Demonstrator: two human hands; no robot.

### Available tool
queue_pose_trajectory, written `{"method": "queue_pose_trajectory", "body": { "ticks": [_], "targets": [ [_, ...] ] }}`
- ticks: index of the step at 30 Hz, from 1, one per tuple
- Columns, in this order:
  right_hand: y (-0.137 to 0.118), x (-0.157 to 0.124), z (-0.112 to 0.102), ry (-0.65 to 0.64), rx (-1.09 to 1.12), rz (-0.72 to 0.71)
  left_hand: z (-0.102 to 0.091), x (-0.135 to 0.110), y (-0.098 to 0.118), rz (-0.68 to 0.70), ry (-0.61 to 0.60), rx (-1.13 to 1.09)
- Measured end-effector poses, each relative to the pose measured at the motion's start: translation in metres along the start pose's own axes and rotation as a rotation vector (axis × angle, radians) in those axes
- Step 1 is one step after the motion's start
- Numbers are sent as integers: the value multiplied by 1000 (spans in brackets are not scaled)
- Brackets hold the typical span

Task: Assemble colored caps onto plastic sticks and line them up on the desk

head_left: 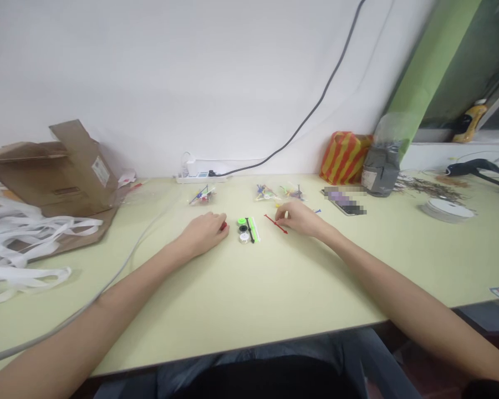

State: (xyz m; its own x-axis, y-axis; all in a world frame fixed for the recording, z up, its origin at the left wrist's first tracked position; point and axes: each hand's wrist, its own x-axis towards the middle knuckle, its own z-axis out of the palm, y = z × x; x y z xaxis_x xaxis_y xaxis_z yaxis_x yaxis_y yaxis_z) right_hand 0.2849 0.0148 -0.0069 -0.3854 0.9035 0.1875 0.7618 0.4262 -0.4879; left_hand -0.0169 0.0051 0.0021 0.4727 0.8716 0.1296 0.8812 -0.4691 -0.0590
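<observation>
My left hand [205, 231] rests on the pale green table [249, 288] with its fingers curled over a small red piece [223, 225] that peeks out at the fingertips. My right hand [299, 218] lies to the right, its fingers pinched on the end of a thin red stick [275, 224] lying on the table. Between the hands sit a green disc [242, 221], a black ring [243, 228], a small silver spool [244, 236] and a black and a light green stick [253, 229].
Clear bags of coloured sticks [202, 195] [266, 193] lie behind the hands. A power strip [199, 177] sits at the wall, a cardboard box [62, 172] and white straps [20, 238] at left. A phone [344, 201], striped bag [345, 157], grey pouch [380, 166] and white reel [444, 209] are at right.
</observation>
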Motion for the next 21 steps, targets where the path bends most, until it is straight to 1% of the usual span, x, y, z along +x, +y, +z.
{"method": "queue_pose_trajectory", "body": {
  "ticks": [4,9,15,21],
  "targets": [
    [-11,-4,4,7,3,-4,-1,0,1,-1,-7,-2],
    [-24,-4,15,49,-30,-24,2,1,-1,12,3,14],
    [-29,2,28,72,-56,-11,3,1,-1,7,4,20],
    [-34,2,30,65,-63,-25,1,1,0,-4,3,-4]
  ]
}}
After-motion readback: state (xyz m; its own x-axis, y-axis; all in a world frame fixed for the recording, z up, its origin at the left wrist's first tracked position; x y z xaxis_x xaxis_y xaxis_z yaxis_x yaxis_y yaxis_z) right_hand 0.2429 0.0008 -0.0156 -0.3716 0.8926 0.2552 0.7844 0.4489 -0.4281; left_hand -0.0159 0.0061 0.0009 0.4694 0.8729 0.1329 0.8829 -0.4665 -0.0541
